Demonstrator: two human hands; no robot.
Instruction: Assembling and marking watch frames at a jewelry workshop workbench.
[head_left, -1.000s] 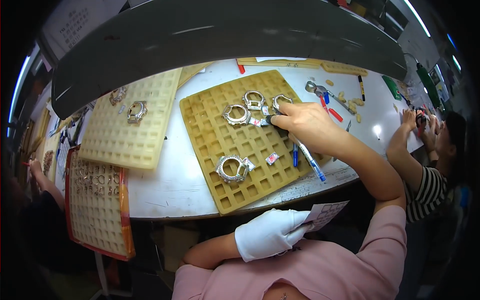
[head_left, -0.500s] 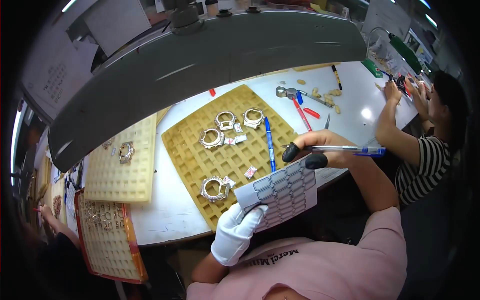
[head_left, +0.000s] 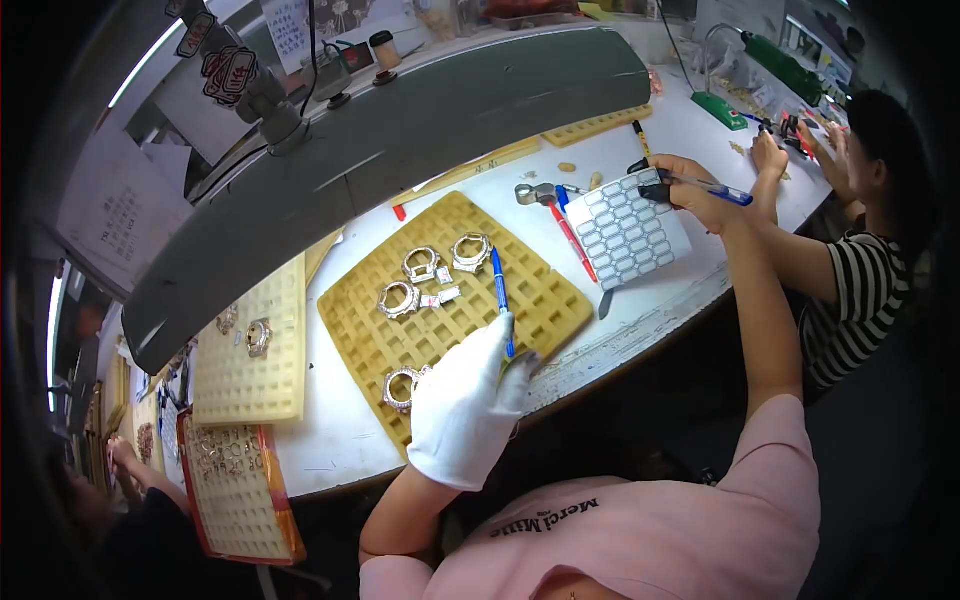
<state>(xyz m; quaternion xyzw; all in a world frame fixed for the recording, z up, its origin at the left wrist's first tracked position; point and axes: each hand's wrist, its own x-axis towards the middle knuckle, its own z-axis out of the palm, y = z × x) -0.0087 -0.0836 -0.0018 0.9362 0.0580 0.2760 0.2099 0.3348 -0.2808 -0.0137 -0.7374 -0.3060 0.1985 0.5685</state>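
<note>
So the gloved left hand sits flat on the near edge of the yellow grid tray, fingers loosely together and not pinching anything; its fingertips touch the near end of the blue pen lying on the tray. That pen's long axis runs away from the hand, toward the far side of the bench; so it lies straight ahead of the fingers, and the left hand is clearly the closer one. A silver watch case sits just left of the gloved hand on the tray, three more further back. The bare right hand is well off to the right of the tray – pinching another blue pen over a sheet of small blank labels; whether the fingers also grip the sheet I can't tell.
</note>
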